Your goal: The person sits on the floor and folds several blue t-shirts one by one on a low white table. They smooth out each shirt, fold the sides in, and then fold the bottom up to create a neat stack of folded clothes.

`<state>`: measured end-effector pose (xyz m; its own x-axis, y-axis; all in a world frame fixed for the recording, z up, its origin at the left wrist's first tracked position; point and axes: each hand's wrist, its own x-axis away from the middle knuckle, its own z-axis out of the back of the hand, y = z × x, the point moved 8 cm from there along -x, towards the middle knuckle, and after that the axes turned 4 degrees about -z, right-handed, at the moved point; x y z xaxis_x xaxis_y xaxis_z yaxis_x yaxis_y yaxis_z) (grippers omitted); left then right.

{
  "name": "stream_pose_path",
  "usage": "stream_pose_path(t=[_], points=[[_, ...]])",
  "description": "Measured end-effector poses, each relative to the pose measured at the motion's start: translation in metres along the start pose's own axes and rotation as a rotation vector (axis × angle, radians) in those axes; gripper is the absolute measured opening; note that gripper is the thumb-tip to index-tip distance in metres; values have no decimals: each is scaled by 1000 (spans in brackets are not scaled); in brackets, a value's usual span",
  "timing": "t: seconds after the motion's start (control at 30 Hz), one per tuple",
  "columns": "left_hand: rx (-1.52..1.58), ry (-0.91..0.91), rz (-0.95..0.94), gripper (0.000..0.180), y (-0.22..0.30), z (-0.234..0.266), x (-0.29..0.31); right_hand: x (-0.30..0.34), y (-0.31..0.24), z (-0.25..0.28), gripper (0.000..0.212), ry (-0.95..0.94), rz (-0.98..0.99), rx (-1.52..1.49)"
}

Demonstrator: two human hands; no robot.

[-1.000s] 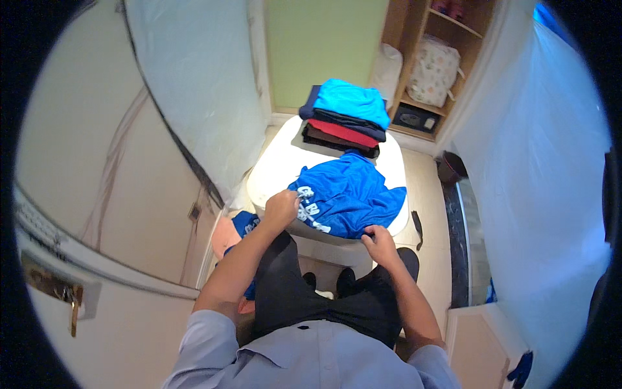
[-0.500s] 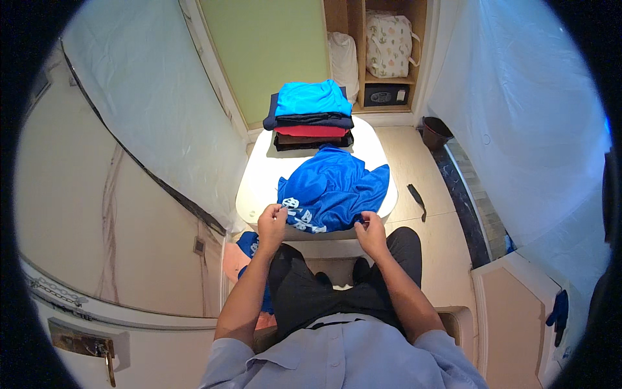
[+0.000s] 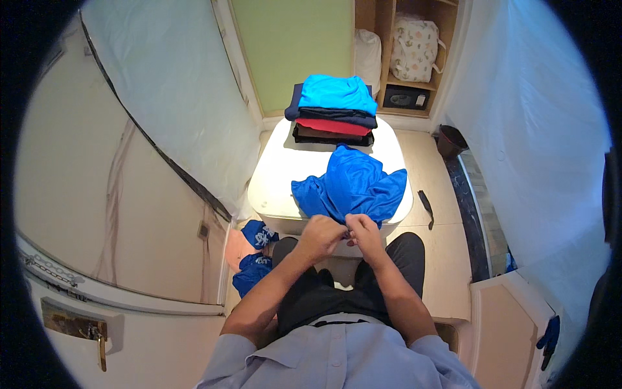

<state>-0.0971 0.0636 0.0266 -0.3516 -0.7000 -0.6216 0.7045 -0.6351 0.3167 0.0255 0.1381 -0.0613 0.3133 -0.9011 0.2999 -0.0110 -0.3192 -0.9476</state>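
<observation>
A crumpled blue shirt lies on the near half of a white rounded table, its folds gathered toward the front edge. My left hand and my right hand meet at the shirt's near edge. Both are closed, with the fingers pinched on the blue cloth; what sits between the fingertips is mostly hidden. Behind the shirt stands a stack of folded clothes, bright blue on top with dark, red and brown layers below.
Blue garments with white print lie on pinkish cloth at floor level to the left. On the right floor are a black brush-like object and a brown bin. Plastic sheeting hangs at the right. Shelves at the back hold a patterned bag.
My hands have come together from the two front corners of the shirt. Its printed near edge has been drawn in, and the print no longer shows. The view has shifted slightly.
</observation>
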Motion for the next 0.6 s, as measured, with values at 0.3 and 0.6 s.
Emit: stream_pose_path(t=[0.3,0.6], points=[[-211,-189,100,15,-23,-47,26,-2,39,30,8,4,-33,-327],[-335,-161,240,19,-61,-26,42,0,7,66,9,33,91,-778]])
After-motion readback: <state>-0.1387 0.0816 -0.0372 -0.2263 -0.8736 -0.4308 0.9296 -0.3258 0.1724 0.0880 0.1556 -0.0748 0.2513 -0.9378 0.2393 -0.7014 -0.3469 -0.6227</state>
